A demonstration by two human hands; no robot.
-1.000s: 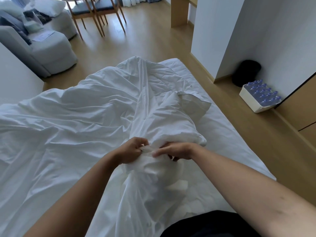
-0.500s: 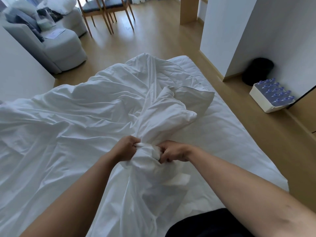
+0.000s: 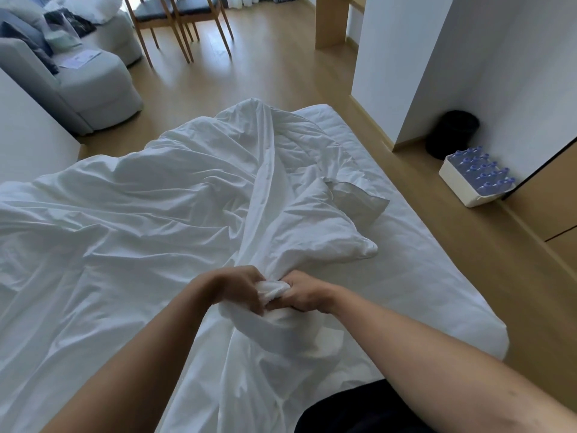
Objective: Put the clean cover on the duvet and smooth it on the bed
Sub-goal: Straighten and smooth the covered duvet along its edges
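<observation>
A crumpled white duvet in its white cover [image 3: 150,220] lies spread over the bed [image 3: 415,276], bunched into a ridge running away from me. One puffy corner [image 3: 327,235] sticks out to the right of the ridge. My left hand [image 3: 240,287] and my right hand [image 3: 301,295] sit side by side at the near end of the ridge. Both grip a gathered wad of the white fabric between them, fingers curled round it. Below the hands the cloth hangs down toward my body.
Wooden floor runs along the bed's right side, with a white crate of water bottles [image 3: 474,179] and a black bin [image 3: 452,132] by the wall. A grey sofa [image 3: 78,82] and wooden chairs [image 3: 178,23] stand beyond the bed's far end.
Both hands have closed tighter on the gathered fabric and drawn together. The puffy corner has stretched out further right.
</observation>
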